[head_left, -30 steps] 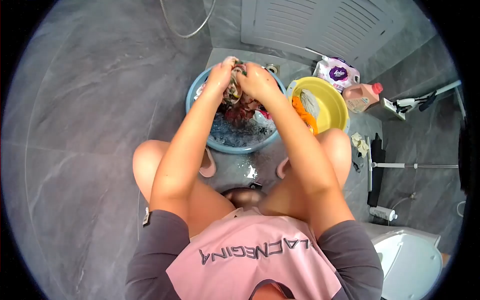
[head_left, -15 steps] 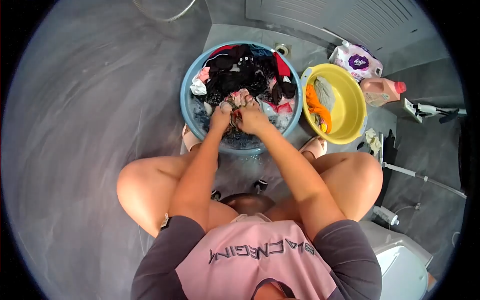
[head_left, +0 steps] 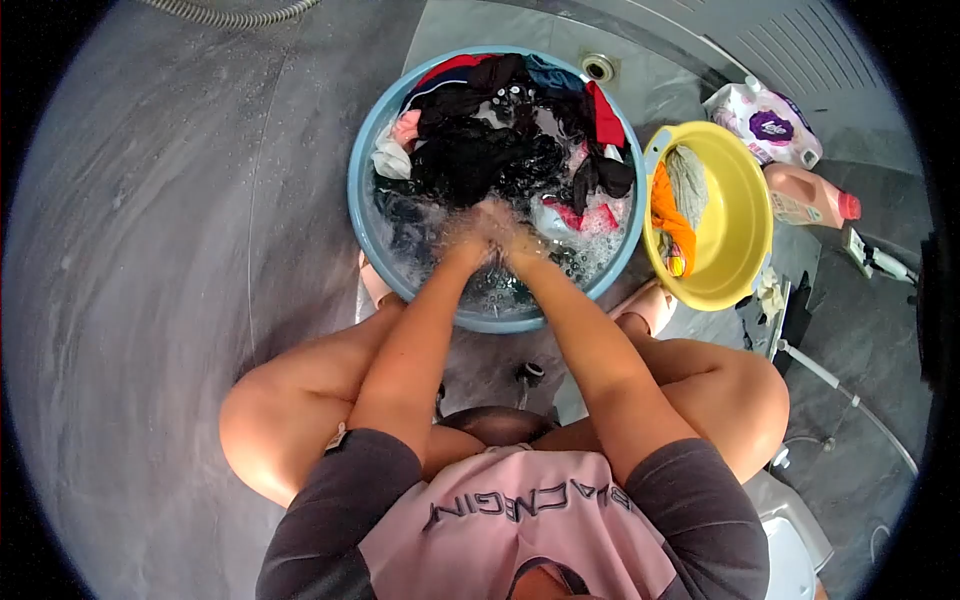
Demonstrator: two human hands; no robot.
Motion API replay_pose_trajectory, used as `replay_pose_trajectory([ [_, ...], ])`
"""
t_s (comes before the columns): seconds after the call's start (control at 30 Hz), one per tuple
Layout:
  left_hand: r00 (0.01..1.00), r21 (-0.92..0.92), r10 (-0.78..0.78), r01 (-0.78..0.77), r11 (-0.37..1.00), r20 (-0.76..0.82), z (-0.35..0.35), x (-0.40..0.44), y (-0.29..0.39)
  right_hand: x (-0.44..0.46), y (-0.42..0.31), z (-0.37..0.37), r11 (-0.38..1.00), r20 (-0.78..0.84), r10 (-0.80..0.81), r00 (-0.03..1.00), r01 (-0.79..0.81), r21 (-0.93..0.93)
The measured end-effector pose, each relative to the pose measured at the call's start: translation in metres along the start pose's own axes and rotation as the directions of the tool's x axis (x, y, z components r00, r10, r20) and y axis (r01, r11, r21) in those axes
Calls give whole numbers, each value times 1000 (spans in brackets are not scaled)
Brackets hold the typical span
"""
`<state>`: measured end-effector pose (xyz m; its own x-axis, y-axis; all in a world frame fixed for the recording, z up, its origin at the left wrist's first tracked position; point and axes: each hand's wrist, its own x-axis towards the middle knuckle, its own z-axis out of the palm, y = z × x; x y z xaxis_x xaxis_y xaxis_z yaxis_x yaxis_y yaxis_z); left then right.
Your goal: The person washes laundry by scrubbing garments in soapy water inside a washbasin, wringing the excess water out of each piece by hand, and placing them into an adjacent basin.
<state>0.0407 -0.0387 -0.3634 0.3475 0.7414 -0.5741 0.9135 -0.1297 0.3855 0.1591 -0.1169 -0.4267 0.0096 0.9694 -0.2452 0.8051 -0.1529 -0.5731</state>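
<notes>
Really hard to make out the left hand (head_left: 464, 243) and right hand (head_left: 520, 243), both dunked side by side in splashy, sudsy water toward the near side of the big blue basin (head_left: 357, 190). Can't tell a thing about either grip: spread or clenched, with cloth or without, no clue under all that foam.

Laundry (head_left: 465, 160) all soaking in that same basin, mainly one dark heap, too tangled for counting pieces. Around the edges: a red cloth (head_left: 606, 115) over on the right, a white cloth (head_left: 391, 160) and a pink cloth (head_left: 407, 126) on the left.

Just beside it, a smaller yellow basin (head_left: 735, 250) with two pieces showing: one orange cloth (head_left: 672, 215), one gray cloth (head_left: 687, 180).

So, two basins, plus one pink bottle (head_left: 805, 197) with a red cap, one white-and-purple pack (head_left: 765, 122) and one floor drain (head_left: 598, 67). Also two slippers (head_left: 655, 305), each partly hidden, one hose (head_left: 235, 17) cut off up top, and one white fixture (head_left: 790, 545) chopped off at bottom right.
</notes>
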Motion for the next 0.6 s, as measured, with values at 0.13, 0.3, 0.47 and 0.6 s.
replay_pose_trajectory([
  [0.13,997,79,74,-74,994,1,-1,5,-1,20,11,35,965,356,209,911,-133,-227],
  [0.3,964,156,256,-265,952,75,21,43,-31,23,-20,-39,998,345,39,938,-16,-68],
  [0.47,968,-113,245,-249,962,-49,-24,19,-17,7,-72,-109,979,262,203,943,-188,-83],
  [0.6,939,-183,283,-318,930,-196,-99,-21,23,1,-109,-174,987,129,158,979,-157,-20],
])
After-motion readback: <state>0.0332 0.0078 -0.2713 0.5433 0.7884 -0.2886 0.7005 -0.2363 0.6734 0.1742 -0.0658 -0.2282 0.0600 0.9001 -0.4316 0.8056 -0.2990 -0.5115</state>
